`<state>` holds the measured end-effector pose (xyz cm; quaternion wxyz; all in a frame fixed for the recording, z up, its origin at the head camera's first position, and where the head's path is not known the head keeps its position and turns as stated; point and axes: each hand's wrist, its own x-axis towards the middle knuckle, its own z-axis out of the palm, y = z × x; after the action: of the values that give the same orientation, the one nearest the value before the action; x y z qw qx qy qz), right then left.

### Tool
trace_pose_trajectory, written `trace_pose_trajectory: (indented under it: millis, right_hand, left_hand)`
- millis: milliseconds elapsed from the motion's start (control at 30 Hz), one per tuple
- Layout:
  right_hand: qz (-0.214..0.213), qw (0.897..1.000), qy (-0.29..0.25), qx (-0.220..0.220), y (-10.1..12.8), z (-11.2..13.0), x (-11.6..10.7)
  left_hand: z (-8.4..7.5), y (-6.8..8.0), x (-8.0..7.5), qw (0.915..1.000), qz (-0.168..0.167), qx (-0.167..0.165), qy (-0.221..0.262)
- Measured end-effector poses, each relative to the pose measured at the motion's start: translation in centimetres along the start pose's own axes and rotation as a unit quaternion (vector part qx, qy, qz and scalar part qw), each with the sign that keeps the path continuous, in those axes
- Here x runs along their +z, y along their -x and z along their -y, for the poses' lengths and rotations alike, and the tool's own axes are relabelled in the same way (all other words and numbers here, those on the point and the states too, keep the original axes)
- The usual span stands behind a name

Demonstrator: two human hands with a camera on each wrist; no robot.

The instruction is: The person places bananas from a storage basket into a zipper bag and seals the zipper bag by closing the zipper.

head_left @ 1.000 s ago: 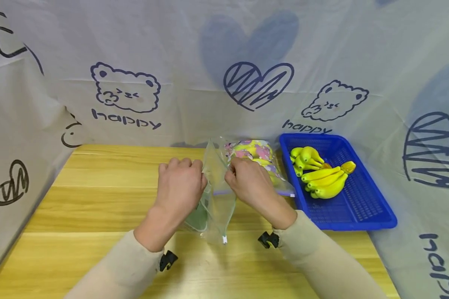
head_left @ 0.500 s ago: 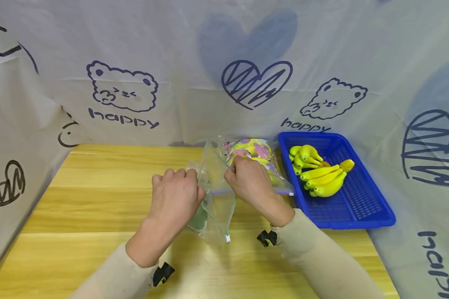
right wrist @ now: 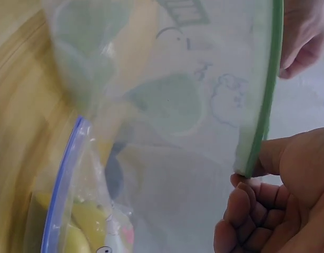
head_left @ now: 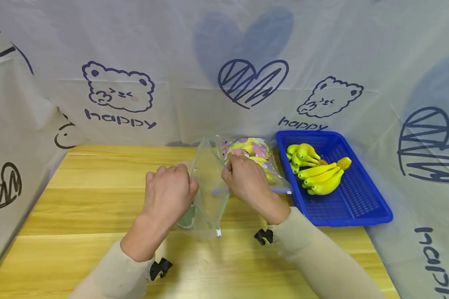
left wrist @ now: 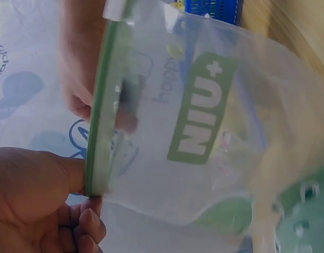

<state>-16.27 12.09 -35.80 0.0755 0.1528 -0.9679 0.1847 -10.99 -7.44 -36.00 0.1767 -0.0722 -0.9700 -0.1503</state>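
A clear zip bag with green edging hangs upright over the table, its mouth spread apart between both hands. My left hand pinches one side of the rim; the left wrist view shows thumb and fingers on the green zip strip. On the opposite side, my right hand pinches the rim, with its thumb against the strip. Green print reading "NIU+" marks the bag's wall. Nothing but printed film shows inside it. A white slider sits at the near end of the zip.
Behind my right hand lies a filled zip bag with a purple strip, printed pink, holding yellow fruit. To its right stands a blue basket with two bunches of bananas. A printed white cloth hangs behind the wooden table.
My left hand has moved left and slightly down, and the bag's mouth has spread wider. The right hand keeps its grip and has shifted only a little. The basket and filled bag stay put.
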Motion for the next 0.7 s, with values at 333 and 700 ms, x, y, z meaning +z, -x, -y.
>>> trace_pose_trajectory:
  millis: [333,700]
  right_hand:
    - [0.008,0.998,-0.059,0.003,0.1,-0.5,0.1]
    - [-0.046,0.998,-0.023,0.028,2.5,-6.1,-2.6]
  left_hand:
    - [-0.2,-0.3,0.0,0.9995,-0.001,-0.011,0.028]
    - [0.1,-0.6,-0.1,0.9976,0.027,-0.036,0.053]
